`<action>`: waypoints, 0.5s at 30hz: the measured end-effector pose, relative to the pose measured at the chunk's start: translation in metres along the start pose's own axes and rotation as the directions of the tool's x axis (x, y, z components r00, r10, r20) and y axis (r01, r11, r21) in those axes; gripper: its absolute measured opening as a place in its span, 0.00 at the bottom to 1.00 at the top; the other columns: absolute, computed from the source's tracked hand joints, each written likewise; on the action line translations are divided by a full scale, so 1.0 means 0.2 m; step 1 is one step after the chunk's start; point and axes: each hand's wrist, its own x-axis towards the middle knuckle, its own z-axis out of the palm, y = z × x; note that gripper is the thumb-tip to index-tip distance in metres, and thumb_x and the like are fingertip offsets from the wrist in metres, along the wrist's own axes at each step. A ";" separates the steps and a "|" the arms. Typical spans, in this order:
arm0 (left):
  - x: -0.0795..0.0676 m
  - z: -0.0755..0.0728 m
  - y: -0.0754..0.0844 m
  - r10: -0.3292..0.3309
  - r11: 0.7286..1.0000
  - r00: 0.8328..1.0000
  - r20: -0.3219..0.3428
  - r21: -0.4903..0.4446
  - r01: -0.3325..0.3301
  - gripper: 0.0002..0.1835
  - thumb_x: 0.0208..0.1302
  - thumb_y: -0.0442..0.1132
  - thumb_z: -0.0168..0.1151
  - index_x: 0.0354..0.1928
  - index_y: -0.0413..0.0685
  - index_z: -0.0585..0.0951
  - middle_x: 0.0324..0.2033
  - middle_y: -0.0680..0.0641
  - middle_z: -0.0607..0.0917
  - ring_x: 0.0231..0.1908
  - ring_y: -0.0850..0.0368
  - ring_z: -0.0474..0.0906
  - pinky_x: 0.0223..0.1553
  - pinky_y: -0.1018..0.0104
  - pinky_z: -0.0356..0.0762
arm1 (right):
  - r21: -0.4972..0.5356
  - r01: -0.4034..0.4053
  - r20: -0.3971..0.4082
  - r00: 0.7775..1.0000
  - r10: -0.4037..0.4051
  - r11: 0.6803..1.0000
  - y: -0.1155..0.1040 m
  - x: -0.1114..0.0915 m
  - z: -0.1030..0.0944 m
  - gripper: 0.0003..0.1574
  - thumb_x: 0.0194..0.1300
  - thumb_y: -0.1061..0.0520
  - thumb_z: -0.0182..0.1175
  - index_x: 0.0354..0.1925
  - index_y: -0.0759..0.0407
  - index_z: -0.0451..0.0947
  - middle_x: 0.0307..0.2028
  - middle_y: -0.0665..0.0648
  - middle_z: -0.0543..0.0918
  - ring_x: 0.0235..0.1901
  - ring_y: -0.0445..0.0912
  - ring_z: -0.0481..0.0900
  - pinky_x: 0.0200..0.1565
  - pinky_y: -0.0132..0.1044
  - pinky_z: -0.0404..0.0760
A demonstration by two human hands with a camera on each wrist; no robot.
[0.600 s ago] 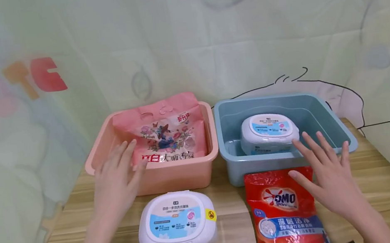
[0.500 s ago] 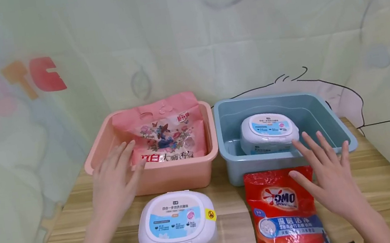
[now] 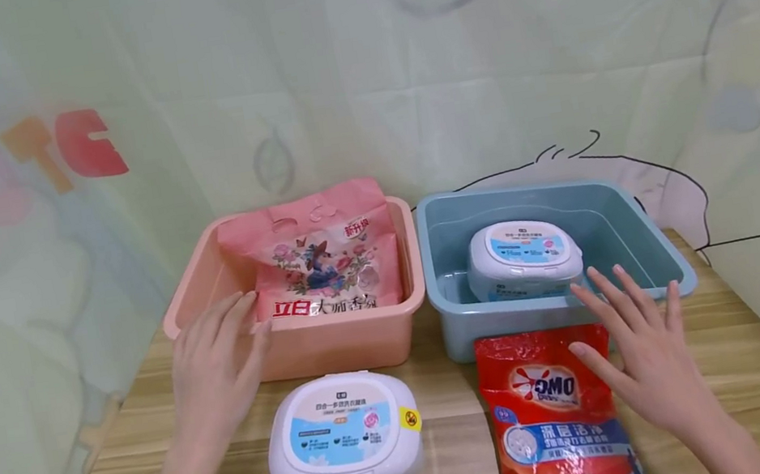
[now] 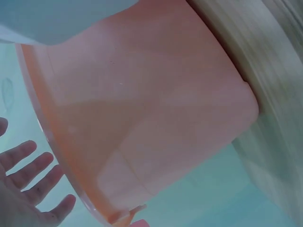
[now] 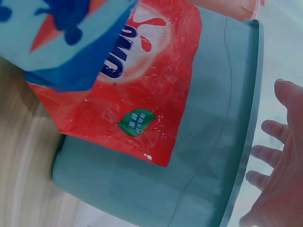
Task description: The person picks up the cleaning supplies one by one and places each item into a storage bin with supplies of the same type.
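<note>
My left hand (image 3: 216,376) hovers at the front left of a pink plastic basin (image 3: 344,341), fingers spread and holding nothing. In the left wrist view its fingers (image 4: 29,172) are near the basin's rim. Inside that basin leans a pink laundry detergent bag (image 3: 323,253). My right hand (image 3: 645,361) hangs with spread fingers near the front rim of a blue basin (image 3: 496,326), with nothing in its grasp. A white laundry pod box (image 3: 526,256) sits in the blue basin. Just left of the right hand is a red OMO detergent bag (image 3: 557,415), its top close against the blue basin.
Another white laundry pod box (image 3: 344,439) stands on the wooden table (image 3: 454,439) in front of the pink basin. The two basins stand side by side. A printed curtain (image 3: 326,73) hangs behind them and along both sides.
My left hand has drawn slightly back and down from the pink basin. The right hand has lowered a little. The basins, bags and boxes stay in place.
</note>
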 end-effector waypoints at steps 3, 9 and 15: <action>-0.01 0.01 -0.01 0.022 1.000 0.999 -0.039 -0.011 -0.022 0.25 0.56 0.40 0.66 0.57 0.42 0.78 0.54 0.37 0.80 0.56 0.39 0.73 0.57 0.39 0.64 | 0.014 0.012 -0.014 1.000 -0.012 1.000 0.00 -0.01 0.01 0.53 0.49 0.50 0.70 0.71 0.45 0.59 0.73 0.59 0.58 0.76 0.56 0.42 0.68 0.68 0.25; -0.03 0.02 -0.03 0.058 0.998 0.995 -0.080 -0.020 -0.060 0.24 0.55 0.40 0.65 0.55 0.42 0.79 0.52 0.38 0.81 0.55 0.39 0.73 0.56 0.40 0.65 | 0.046 0.031 -0.036 0.999 -0.029 0.998 0.00 -0.04 0.02 0.51 0.48 0.54 0.70 0.69 0.46 0.63 0.72 0.58 0.60 0.74 0.57 0.47 0.68 0.69 0.27; -0.04 0.03 -0.05 0.093 0.996 0.990 -0.102 0.006 -0.093 0.29 0.71 0.58 0.46 0.54 0.40 0.79 0.50 0.37 0.82 0.53 0.39 0.74 0.55 0.40 0.65 | 0.067 0.038 -0.035 0.999 -0.036 0.997 -0.01 -0.07 0.04 0.51 0.47 0.56 0.71 0.70 0.46 0.62 0.71 0.59 0.62 0.74 0.57 0.48 0.69 0.68 0.28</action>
